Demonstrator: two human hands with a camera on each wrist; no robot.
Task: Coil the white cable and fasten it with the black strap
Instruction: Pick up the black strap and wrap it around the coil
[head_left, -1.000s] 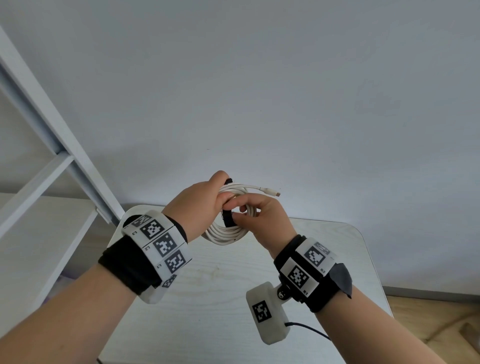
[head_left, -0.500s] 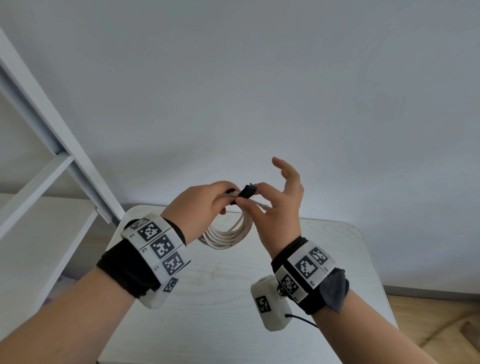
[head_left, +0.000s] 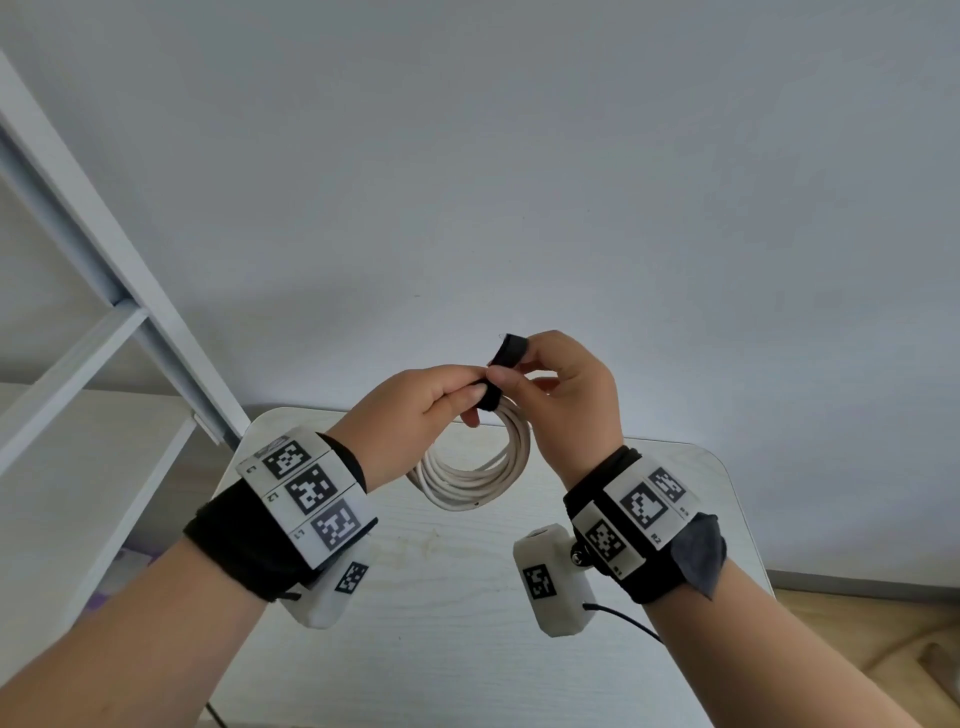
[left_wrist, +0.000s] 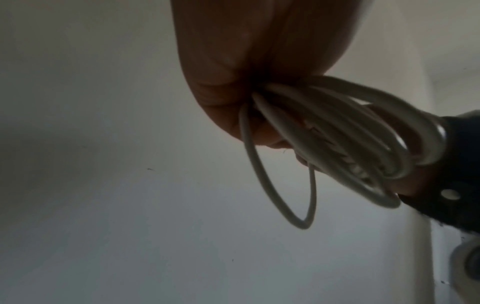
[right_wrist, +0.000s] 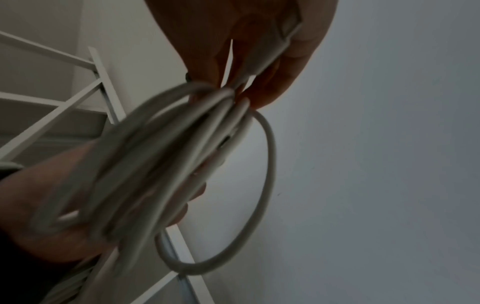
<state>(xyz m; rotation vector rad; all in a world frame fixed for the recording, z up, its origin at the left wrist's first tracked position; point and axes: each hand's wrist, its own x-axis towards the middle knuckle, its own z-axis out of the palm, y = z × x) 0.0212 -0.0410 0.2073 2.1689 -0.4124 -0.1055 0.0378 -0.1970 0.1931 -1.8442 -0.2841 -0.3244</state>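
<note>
The white cable (head_left: 475, 475) hangs in several loops above the table, held up between both hands. My left hand (head_left: 415, 410) grips the top of the coil, thumb pressed at the black strap (head_left: 501, 371), which wraps the bundle there. My right hand (head_left: 563, 392) pinches the strap's free end, which stands up above the coil. In the left wrist view the cable loops (left_wrist: 337, 131) fan out from the curled fingers (left_wrist: 233, 86). In the right wrist view the blurred coil (right_wrist: 166, 164) fills the middle, with the fingers (right_wrist: 259, 51) above it; the strap is hidden there.
A pale wooden table (head_left: 467, 623) lies below the hands, against a plain grey wall (head_left: 519, 156). A white shelf frame (head_left: 104, 312) stands at the left. Wood floor (head_left: 857, 623) shows at the lower right. A thin black wire (head_left: 623, 618) runs from the right wrist camera.
My right hand has closed its raised fingers and lifted the strap's free end above the coil. The coil hangs lower from my left hand's grip.
</note>
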